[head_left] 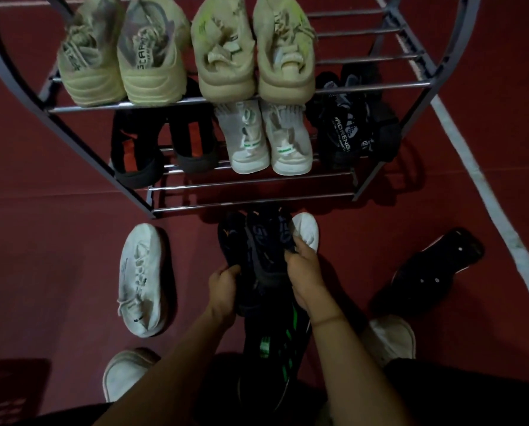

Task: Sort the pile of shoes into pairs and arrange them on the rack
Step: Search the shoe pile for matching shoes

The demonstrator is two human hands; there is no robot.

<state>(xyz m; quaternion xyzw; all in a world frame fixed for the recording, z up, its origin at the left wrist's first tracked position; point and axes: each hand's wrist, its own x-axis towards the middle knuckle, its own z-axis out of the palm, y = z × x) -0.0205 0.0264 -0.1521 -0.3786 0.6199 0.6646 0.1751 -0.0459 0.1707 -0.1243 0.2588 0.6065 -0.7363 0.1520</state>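
Both hands hold a pair of dark sneakers just in front of the metal shoe rack, above the red floor. The left hand is closed around the heel end of the nearer shoe from the left, and the right hand is clamped over the right-hand shoe's side, fingers curled into it; the toes of both shoes point toward the rack's lowest bars. A small orange mark shows on the left shoe's toe; grey lettering on the right one is too dim to read. On the rack's middle shelf, a black pair carries white print, seemingly "PAOFENG". On the top shelf, the left beige pair has tongue lettering I cannot read surely. A white sneaker lies on the floor to the left of the hands, a black shoe to the right, and a black shoe with green stripes below the wrists.
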